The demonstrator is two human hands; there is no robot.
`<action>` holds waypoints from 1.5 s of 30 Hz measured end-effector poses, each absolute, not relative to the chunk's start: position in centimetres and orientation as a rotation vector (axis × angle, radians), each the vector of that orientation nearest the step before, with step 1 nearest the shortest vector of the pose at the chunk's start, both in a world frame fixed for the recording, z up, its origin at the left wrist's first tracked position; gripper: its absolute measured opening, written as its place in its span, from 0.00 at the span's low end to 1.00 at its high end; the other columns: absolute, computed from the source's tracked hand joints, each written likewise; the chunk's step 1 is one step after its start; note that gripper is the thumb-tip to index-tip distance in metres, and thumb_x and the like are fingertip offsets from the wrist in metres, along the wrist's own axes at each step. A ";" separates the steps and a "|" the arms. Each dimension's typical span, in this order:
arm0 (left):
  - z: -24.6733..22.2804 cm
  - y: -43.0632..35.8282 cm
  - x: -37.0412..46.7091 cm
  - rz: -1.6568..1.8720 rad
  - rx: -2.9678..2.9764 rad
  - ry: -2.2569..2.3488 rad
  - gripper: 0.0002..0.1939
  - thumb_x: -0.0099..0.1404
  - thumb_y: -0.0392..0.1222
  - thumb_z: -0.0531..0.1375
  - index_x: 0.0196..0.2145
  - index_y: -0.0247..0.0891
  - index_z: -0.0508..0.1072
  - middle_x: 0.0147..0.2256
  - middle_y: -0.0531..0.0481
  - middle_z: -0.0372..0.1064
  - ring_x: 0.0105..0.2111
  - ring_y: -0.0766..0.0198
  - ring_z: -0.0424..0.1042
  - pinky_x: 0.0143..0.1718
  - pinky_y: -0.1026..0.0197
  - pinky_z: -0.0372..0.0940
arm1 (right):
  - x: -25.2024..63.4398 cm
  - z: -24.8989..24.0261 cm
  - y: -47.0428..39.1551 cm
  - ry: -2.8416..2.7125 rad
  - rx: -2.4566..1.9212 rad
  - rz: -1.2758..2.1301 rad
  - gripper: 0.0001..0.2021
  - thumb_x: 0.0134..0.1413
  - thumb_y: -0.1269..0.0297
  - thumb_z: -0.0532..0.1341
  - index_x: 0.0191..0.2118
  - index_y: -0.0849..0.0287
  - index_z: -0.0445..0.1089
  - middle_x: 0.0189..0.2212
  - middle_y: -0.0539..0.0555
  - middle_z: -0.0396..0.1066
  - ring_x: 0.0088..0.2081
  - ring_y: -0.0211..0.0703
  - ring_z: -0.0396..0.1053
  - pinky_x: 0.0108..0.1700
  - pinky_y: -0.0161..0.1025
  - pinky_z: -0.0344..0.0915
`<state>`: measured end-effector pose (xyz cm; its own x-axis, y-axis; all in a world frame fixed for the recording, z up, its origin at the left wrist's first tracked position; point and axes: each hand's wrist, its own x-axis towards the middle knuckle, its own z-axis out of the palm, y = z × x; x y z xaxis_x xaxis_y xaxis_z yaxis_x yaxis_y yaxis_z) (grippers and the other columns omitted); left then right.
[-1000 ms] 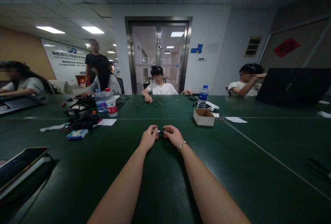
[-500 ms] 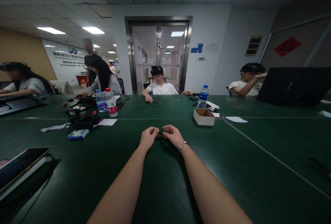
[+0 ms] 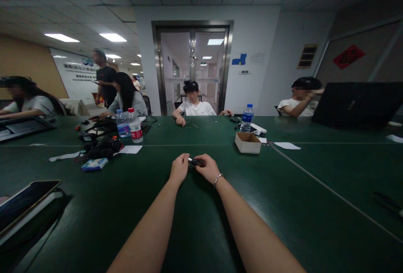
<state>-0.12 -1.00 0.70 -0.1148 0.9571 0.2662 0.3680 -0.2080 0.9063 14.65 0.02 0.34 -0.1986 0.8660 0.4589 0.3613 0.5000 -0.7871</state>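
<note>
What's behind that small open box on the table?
Behind the open box stands a blue-capped water bottle, with a white object to its right. The box hides the tabletop directly behind it.

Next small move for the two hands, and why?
I'd probably have the bare right hand steady the small black cylinder with a shiny silver end: that hand holds the black part, while the bare left hand pinches only the silver end.

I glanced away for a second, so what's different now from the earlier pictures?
The right hand has shifted slightly left, and the small dark object between the hands now slopes, its silver end higher, toward the left hand. The standing person in black has moved left. Both hands are still at the object; the open box and red-capped bottle stayed put.
</note>
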 end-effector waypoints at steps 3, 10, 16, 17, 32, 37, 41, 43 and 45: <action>0.6 -0.6 0.0 1.406 1.446 1.205 0.19 0.63 0.43 0.52 0.51 0.40 0.64 0.47 0.44 0.66 0.43 0.62 0.68 0.36 0.64 0.65 | 14.7 0.0 0.4 -1.684 -1.065 0.748 0.14 0.37 0.78 0.62 0.34 0.60 0.71 0.34 0.51 0.66 0.29 0.36 0.67 0.33 0.34 0.66; 1.2 -0.8 -0.3 1.329 1.356 1.024 0.17 0.57 0.45 0.60 0.44 0.36 0.70 0.44 0.42 0.69 0.45 0.59 0.68 0.41 0.60 0.67 | 15.0 -0.2 0.7 -1.587 -1.039 0.972 0.15 0.38 0.75 0.63 0.38 0.61 0.69 0.34 0.53 0.71 0.31 0.39 0.70 0.33 0.35 0.68; 1.1 -0.7 0.0 1.363 1.284 1.103 0.15 0.57 0.46 0.62 0.38 0.33 0.71 0.38 0.43 0.70 0.37 0.61 0.71 0.35 0.62 0.69 | 14.9 0.0 0.5 -1.603 -1.037 0.986 0.15 0.38 0.76 0.63 0.38 0.62 0.69 0.35 0.54 0.71 0.30 0.39 0.70 0.33 0.35 0.68; 1.1 -0.6 0.0 1.368 1.275 1.111 0.14 0.57 0.46 0.62 0.37 0.33 0.71 0.37 0.43 0.70 0.36 0.62 0.71 0.34 0.62 0.69 | 14.9 0.0 0.5 -1.604 -1.031 0.986 0.15 0.38 0.76 0.63 0.38 0.63 0.69 0.35 0.54 0.71 0.30 0.38 0.70 0.34 0.35 0.68; 1.3 -1.2 1.3 1.418 1.220 1.452 0.17 0.54 0.51 0.61 0.34 0.33 0.71 0.33 0.43 0.72 0.31 0.60 0.72 0.25 0.63 0.69 | 14.4 -0.2 0.4 -1.679 -1.041 0.800 0.14 0.37 0.77 0.62 0.35 0.61 0.69 0.34 0.52 0.69 0.27 0.36 0.67 0.29 0.33 0.65; 1.5 -1.5 1.4 1.433 1.322 1.651 0.17 0.55 0.54 0.59 0.33 0.36 0.69 0.32 0.45 0.71 0.30 0.60 0.71 0.28 0.61 0.68 | 13.4 0.5 -0.5 -1.765 -1.081 0.595 0.14 0.34 0.77 0.65 0.32 0.59 0.68 0.32 0.50 0.67 0.31 0.39 0.65 0.35 0.36 0.65; 0.7 -0.7 1.7 1.492 1.358 1.585 0.14 0.58 0.51 0.58 0.35 0.37 0.68 0.34 0.47 0.71 0.30 0.63 0.71 0.32 0.62 0.67 | 12.8 0.4 -0.7 -1.772 -1.127 0.572 0.12 0.38 0.75 0.65 0.32 0.58 0.66 0.29 0.50 0.67 0.33 0.42 0.65 0.38 0.39 0.64; 0.2 -0.3 1.9 1.478 1.326 1.442 0.14 0.59 0.49 0.58 0.38 0.37 0.68 0.36 0.46 0.71 0.26 0.66 0.71 0.27 0.64 0.66 | 12.8 0.2 -0.6 -1.733 -1.155 0.582 0.11 0.39 0.75 0.64 0.31 0.58 0.65 0.29 0.50 0.66 0.33 0.42 0.65 0.38 0.38 0.63; -0.2 -0.1 2.2 1.454 1.300 1.320 0.14 0.60 0.46 0.58 0.41 0.36 0.68 0.37 0.45 0.70 0.23 0.68 0.70 0.24 0.66 0.66 | 13.0 0.1 -0.5 -1.682 -1.186 0.609 0.12 0.37 0.75 0.64 0.30 0.58 0.63 0.28 0.49 0.66 0.32 0.41 0.65 0.36 0.37 0.63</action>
<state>2.18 -0.06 -0.16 -0.1867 0.9650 0.1844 0.0909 -0.1699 0.9813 12.96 -0.50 0.11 -0.0725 0.9068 0.4153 0.4312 0.4040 -0.8068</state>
